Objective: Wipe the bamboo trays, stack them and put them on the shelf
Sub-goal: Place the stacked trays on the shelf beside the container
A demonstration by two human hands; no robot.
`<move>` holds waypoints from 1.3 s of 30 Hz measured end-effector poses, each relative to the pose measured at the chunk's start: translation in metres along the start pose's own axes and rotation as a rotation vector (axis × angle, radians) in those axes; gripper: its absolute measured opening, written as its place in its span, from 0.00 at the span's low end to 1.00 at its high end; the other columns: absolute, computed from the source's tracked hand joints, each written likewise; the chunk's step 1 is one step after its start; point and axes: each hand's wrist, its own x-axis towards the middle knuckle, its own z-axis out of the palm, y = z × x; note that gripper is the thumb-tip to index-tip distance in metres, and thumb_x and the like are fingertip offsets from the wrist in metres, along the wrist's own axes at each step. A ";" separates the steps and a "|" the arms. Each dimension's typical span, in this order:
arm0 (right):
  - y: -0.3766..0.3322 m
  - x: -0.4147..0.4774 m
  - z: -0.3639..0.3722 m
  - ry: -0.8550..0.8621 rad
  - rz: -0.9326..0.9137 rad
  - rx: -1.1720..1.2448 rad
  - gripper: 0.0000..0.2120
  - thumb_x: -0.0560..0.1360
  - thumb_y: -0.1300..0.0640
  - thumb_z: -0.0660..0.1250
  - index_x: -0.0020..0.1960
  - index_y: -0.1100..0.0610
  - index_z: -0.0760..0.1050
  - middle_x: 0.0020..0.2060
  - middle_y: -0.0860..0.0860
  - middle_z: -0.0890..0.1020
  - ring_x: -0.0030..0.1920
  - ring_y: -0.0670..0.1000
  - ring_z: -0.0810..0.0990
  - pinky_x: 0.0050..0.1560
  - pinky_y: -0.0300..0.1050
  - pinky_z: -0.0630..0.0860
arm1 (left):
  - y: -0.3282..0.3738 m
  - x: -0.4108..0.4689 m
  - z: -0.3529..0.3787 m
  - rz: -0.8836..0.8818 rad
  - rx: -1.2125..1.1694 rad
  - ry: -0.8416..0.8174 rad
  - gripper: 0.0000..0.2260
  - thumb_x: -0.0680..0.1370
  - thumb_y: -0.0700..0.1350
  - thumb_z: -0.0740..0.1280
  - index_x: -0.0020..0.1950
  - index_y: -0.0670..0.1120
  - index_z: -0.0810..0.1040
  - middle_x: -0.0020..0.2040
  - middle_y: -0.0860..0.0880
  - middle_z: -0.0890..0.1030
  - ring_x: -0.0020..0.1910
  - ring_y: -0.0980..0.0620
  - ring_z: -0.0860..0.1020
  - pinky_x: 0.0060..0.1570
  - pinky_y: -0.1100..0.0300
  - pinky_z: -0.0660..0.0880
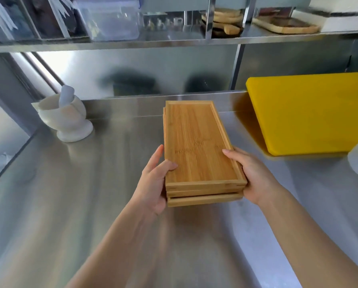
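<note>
- Both hands, left (154,179) and right (250,174), are clasping the near end of the tray stack (196,146), thumbs on top, probably keeping it squared.
- Beyond the grip, the shelf (174,41) is waiting above the counter (90,183).

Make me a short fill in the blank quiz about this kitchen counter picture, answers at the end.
1. Both hands, left and right, grip a stack of rectangular bamboo ____.
2. The flat cutting board leaning at the right is ____ in colour.
3. The white stone mortar on the steel counter holds a ____.

Answers: trays; yellow; pestle
</note>
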 end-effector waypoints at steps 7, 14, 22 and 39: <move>-0.001 0.021 0.011 0.013 -0.067 -0.039 0.09 0.72 0.50 0.65 0.50 0.47 0.80 0.40 0.49 0.86 0.43 0.52 0.83 0.36 0.45 0.77 | 0.012 0.006 0.002 0.059 0.050 0.026 0.17 0.75 0.39 0.59 0.55 0.57 0.80 0.50 0.47 0.84 0.42 0.49 0.83 0.34 0.54 0.79; -0.064 0.064 0.030 0.010 -0.194 -0.098 0.06 0.72 0.47 0.65 0.45 0.44 0.80 0.40 0.48 0.85 0.41 0.50 0.83 0.33 0.43 0.75 | 0.073 0.048 0.017 0.163 0.126 0.086 0.14 0.75 0.43 0.61 0.55 0.58 0.79 0.54 0.47 0.83 0.50 0.43 0.81 0.37 0.51 0.80; -0.170 0.128 0.059 0.065 -0.304 -0.057 0.10 0.72 0.53 0.66 0.51 0.54 0.78 0.46 0.55 0.82 0.47 0.57 0.79 0.39 0.47 0.72 | 0.171 0.131 0.037 0.149 0.125 0.084 0.10 0.72 0.45 0.65 0.52 0.52 0.78 0.47 0.46 0.81 0.45 0.44 0.79 0.37 0.51 0.77; -0.237 0.322 0.078 0.125 -0.224 -0.077 0.03 0.72 0.57 0.67 0.44 0.55 0.73 0.44 0.58 0.79 0.44 0.59 0.78 0.38 0.53 0.74 | 0.240 0.329 0.020 0.179 0.172 0.081 0.14 0.75 0.55 0.65 0.58 0.51 0.71 0.54 0.44 0.79 0.51 0.44 0.78 0.42 0.50 0.77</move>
